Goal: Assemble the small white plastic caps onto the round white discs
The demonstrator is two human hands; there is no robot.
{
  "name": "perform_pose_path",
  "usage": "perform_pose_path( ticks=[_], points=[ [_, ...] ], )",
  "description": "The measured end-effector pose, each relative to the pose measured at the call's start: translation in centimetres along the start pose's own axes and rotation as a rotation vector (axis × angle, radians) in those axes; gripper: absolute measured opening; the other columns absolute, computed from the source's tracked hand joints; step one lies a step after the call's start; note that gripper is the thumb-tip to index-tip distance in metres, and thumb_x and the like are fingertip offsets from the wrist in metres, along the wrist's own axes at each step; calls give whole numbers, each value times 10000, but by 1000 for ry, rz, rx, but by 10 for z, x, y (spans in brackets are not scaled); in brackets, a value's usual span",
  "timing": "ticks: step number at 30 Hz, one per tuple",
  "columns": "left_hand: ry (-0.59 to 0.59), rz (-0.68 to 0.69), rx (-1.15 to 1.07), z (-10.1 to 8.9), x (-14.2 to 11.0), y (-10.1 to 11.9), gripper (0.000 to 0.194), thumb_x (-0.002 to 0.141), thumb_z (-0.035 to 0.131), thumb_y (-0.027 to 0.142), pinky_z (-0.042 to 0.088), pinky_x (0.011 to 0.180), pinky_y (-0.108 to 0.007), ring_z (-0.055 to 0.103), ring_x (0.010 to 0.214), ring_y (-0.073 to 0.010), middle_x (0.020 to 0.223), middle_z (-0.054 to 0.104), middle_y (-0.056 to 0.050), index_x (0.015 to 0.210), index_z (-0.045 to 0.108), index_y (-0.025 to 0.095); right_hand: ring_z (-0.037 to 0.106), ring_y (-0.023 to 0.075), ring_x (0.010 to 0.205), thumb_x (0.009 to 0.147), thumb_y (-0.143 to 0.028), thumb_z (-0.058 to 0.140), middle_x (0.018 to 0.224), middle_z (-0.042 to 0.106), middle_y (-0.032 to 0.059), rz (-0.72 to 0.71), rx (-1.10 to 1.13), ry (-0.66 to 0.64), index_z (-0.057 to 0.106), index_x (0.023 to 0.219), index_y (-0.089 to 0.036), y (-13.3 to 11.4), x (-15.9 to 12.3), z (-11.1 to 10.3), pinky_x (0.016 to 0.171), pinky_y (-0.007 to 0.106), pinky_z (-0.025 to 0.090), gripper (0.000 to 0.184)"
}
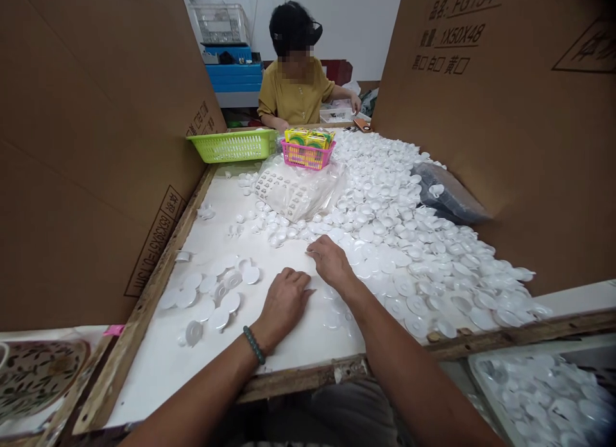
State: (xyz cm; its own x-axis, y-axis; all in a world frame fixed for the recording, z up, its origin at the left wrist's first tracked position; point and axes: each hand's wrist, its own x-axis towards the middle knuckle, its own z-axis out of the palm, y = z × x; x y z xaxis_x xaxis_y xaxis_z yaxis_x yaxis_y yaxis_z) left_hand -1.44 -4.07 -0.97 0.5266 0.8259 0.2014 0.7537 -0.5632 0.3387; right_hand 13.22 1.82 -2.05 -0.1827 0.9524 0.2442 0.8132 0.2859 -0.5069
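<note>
My left hand (285, 303) rests on the white table top (202, 242), fingers curled under, with a green bead bracelet (253, 345) on the wrist. Whether it holds anything is hidden. My right hand (331, 262) lies just beyond it, fingers bent and pinched at the near edge of a big heap of white plastic discs (414, 242). What its fingertips hold is too small to name. A small group of flat white discs (216, 293) lies spread out left of my left hand.
Tall cardboard sheets (86, 145) wall both sides of the table. At the far end stand a green basket (234, 144), a pink basket (307, 154) with yellow packs, and a clear bag of parts (293, 190). A person in a yellow top (294, 94) sits beyond. A tray of discs (543, 396) is at lower right.
</note>
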Motion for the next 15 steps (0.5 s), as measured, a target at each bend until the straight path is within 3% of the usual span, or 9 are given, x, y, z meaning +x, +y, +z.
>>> perform_pose_path(
  ticks=[8, 11, 15],
  points=[
    [153, -190, -59, -2, -11, -20, 210, 839, 503, 260, 425, 775, -362, 505, 895, -224, 971, 605, -68, 1027, 535, 172, 530, 125, 704, 861, -204, 484, 753, 588, 24, 81, 76, -59, 626, 742, -177, -7, 0, -15, 633, 235, 359, 187],
    [203, -245, -112, 7, -12, -24, 258, 819, 541, 287, 438, 764, -358, 517, 894, -225, 965, 611, -66, 1051, 533, 176, 529, 122, 718, 841, -259, 541, 807, 592, 21, 16, 93, -48, 635, 758, -183, -8, -4, -23, 646, 237, 368, 146],
    [242, -276, -169, 13, -14, -28, 286, 807, 562, 311, 448, 750, -347, 527, 898, -218, 970, 605, -65, 1063, 528, 187, 533, 136, 778, 760, -255, 651, 836, 585, 15, -104, 32, -179, 644, 747, -190, -9, -8, -23, 638, 240, 370, 67]
  ],
)
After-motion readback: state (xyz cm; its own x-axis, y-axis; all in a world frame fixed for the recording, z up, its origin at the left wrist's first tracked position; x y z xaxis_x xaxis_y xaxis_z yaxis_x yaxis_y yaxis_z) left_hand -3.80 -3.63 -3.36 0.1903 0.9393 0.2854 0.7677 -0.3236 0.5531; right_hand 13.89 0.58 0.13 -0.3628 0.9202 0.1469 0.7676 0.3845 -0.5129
